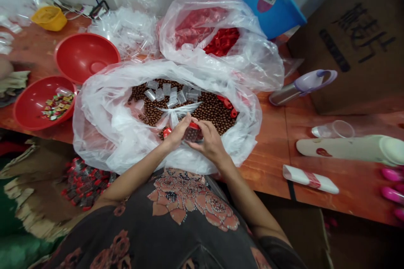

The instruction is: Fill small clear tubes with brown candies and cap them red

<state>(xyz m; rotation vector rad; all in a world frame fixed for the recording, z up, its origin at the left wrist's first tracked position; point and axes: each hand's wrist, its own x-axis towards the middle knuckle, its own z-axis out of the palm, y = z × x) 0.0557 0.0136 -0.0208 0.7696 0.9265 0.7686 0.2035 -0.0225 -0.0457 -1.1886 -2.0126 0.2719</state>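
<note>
Between both hands is a small clear plastic jar packed with brown balls, a red lid at its top. My left hand grips the jar's left side. Closed around its right side are the fingers of my right hand. Below them lies a large white plastic bag, opened wide, full of small brown balls. Several clear empty jars rest on the balls, with red caps at the right. A red piece shows beside my left hand, partly hidden.
Behind stands a clear bag of red caps near a blue bin. Two red bowls are left, one holding wrapped pieces. A flask and a carton stand right. Filled jars lie low left.
</note>
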